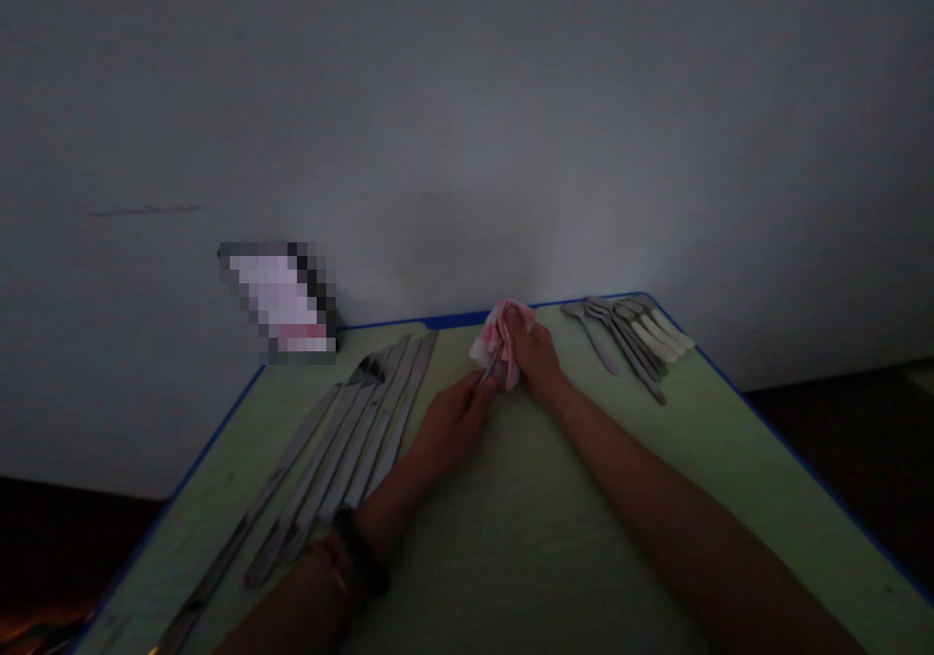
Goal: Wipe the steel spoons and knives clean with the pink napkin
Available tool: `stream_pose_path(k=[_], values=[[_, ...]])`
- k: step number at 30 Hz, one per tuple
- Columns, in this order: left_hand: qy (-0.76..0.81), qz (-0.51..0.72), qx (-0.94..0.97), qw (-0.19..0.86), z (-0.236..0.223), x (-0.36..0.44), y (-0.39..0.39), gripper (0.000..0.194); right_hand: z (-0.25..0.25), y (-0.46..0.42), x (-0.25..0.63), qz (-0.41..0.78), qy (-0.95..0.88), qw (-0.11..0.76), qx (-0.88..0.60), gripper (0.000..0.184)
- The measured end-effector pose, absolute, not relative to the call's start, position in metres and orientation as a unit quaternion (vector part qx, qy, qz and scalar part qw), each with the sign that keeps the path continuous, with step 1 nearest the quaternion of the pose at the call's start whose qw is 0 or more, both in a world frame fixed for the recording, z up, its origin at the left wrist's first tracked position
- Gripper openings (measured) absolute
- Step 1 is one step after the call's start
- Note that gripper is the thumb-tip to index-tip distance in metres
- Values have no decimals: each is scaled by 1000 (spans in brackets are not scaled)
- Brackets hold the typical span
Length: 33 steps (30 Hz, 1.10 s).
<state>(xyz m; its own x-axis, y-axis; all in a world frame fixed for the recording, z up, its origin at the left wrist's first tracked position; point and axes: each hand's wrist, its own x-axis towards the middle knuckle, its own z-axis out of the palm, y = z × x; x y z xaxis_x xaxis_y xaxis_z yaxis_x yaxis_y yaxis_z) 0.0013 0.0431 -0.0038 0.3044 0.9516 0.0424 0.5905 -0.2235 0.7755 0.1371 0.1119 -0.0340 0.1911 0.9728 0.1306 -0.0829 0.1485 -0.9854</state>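
Observation:
Near the table's far edge, my left hand (456, 417) is closed around the handle of a thin metal piece of cutlery (491, 365). Its far end disappears into a pink and white cloth (502, 329), so its kind is hidden. My right hand (536, 355) grips that cloth, bunched around the cutlery, with the thumb on top. To the right of this hand lie several metal spoons (584, 329), some overlapping. Left of my left hand, several long-handled metal serving utensils (365, 431) lie side by side.
The pale green table (511, 538) has a blue edge and stands against a grey wall (467, 129). A blurred-out device with a lit screen (273, 295) leans at the back left corner. Several pieces with white handles (661, 334) lie by the right edge.

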Motion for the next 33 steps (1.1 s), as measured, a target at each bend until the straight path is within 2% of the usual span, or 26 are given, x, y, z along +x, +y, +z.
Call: stream_pose_path(k=[6, 13, 17, 23, 33], values=[[513, 281, 711, 391, -8, -1, 46, 37, -32, 115, 133, 463, -411, 668, -413, 44], [460, 286, 714, 443, -12, -7, 44, 36, -33, 116, 136, 491, -390, 666, -403, 42], [459, 253, 763, 380, -13, -4, 44, 33, -32, 114, 140, 495, -384, 637, -448, 45], [501, 283, 760, 302, -15, 0, 47, 32, -30, 111, 140, 569, -395, 573, -438, 50], [472, 288, 743, 376, -10, -5, 44, 37, -28, 117, 143, 588, -230, 670, -390, 49]])
